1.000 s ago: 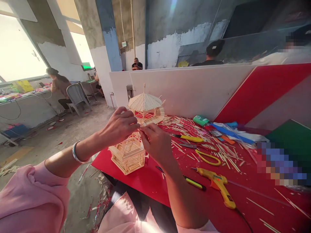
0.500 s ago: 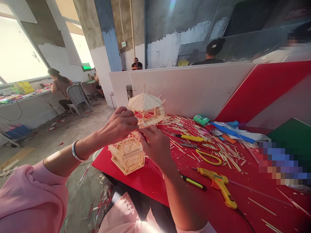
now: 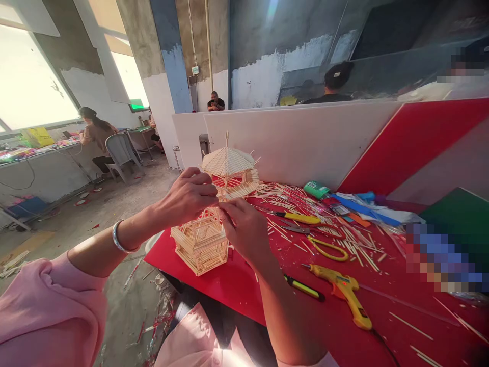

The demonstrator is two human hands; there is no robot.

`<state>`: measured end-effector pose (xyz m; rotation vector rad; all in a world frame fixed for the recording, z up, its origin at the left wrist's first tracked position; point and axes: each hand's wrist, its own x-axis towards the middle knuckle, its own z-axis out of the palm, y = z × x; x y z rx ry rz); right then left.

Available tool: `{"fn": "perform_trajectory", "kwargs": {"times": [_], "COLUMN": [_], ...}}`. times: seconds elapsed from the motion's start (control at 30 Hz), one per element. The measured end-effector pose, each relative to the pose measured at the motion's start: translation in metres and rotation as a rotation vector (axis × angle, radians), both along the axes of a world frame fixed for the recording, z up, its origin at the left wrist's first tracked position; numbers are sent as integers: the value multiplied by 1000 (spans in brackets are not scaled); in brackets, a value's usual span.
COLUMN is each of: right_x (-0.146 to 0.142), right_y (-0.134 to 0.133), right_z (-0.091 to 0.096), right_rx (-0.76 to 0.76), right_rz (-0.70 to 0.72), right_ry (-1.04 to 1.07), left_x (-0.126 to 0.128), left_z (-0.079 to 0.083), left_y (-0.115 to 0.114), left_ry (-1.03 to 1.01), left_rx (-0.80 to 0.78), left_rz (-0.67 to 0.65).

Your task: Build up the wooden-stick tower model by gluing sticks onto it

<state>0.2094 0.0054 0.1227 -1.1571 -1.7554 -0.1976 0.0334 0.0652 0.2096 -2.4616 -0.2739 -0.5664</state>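
1. Head view: a stick pagoda (image 3: 200, 252) is standing on the surface (image 3: 235, 285).
2. Left hand (image 3: 194, 192) and right hand (image 3: 245, 224) are meeting at its middle, fingers bending; cannot tell what they're grasping.
3. They're barely shifting since earlier, suggesting steady work there.

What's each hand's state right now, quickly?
Left hand: curled at the stick model; can't tell if it's holding anything.
Right hand: curled close beside it; hold also can't be told.
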Motion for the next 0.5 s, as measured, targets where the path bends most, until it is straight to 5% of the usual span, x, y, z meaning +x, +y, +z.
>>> {"fn": "perform_trajectory", "kwargs": {"times": [0.5], "right_x": [8], "right_y": [-1], "right_z": [-20], "right_rx": [-17], "right_rz": [-12], "right_ry": [66], "left_x": [0], "left_z": [2], "left_y": [12], "left_ry": [41], "left_rx": [8], "left_rz": [-32]}}
